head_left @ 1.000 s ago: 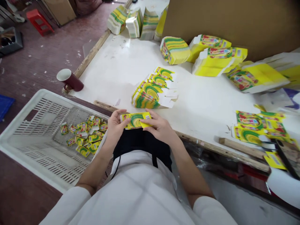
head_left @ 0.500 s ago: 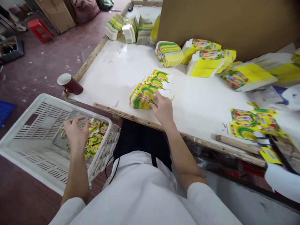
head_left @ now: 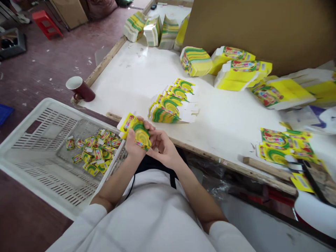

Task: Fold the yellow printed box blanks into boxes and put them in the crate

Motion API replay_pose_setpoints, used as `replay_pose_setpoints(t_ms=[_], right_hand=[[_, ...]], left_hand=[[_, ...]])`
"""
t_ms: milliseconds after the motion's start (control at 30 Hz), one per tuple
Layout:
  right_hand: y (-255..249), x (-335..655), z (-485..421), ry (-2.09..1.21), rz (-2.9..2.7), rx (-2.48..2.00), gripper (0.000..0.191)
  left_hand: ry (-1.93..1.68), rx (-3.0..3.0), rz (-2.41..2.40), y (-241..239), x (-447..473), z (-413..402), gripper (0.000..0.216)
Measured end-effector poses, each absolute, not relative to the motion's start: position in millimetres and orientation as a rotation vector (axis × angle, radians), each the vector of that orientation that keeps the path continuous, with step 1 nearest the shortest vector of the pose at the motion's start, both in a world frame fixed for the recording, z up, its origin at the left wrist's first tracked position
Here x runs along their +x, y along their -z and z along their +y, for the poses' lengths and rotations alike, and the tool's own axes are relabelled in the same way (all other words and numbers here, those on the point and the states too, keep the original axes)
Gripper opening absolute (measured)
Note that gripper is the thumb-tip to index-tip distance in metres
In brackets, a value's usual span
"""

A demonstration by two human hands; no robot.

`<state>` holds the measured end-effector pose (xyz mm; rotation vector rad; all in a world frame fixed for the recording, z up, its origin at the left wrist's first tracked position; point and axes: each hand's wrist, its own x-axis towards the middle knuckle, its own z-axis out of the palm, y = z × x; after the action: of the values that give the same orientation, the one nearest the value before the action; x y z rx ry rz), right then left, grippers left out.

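The left hand (head_left: pixel 133 148) held a carton (head_left: pixel 141 134), yellow with a green swirl, its thumb lying across the printed face and its fingers wrapped round the far side. The carton slanted, with a white flap at its upper left end and its other end toward the right hand (head_left: pixel 165 150). The right hand's fingers were loosely curled, narrow, a small gap between them and the thumb, just beside the carton's lower end; whether they gripped its edge could not be told.

The carton was above the near edge of the surface (head_left: pixel 126 84), between the crate (head_left: pixel 65 173) and the pile (head_left: pixel 168 106). The pile, flat cartons overlapping in a fan, lay on the surface just beyond the hands. The crate stood to the left, with small boxes (head_left: pixel 98 154) heaped loosely toward its right end. The mug (head_left: pixel 85 91), dark red outside and pale inside, stood at the surface's left corner.

Farther back, stacks (head_left: pixel 198 63) of cartons stood before the brown board (head_left: pixel 249 28). More cartons (head_left: pixel 275 150) lay to the right, near a wooden strip (head_left: pixel 267 168). A red stool (head_left: pixel 47 23) stood on the floor (head_left: pixel 57 70) at upper left.
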<state>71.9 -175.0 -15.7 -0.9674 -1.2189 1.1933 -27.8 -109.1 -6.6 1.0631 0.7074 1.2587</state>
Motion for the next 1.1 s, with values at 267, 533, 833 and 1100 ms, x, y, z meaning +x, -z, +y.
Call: replay_pose_setpoints(t_ms=[267,533,833,1100], right_hand=[[25,74,-170,-1.102,-1.038,-1.113,0.035],[20,114,-174,-0.644,-1.366,-1.329,0.019],[24,111,-184,-0.173,-1.555,-1.261,0.03],[28,92,-188,-0.51,-0.894,-1.217,0.041]], left_hand=[[-1.301,1.05,0.839,15,-31,-109,0.071],[-1.093,1.303,0.874,27,-77,-103,0.055],[-0.47,2.01,0.922,-10,-65,-107,0.09],[-0.641,2.106,1.095,12,-49,-120,0.091]])
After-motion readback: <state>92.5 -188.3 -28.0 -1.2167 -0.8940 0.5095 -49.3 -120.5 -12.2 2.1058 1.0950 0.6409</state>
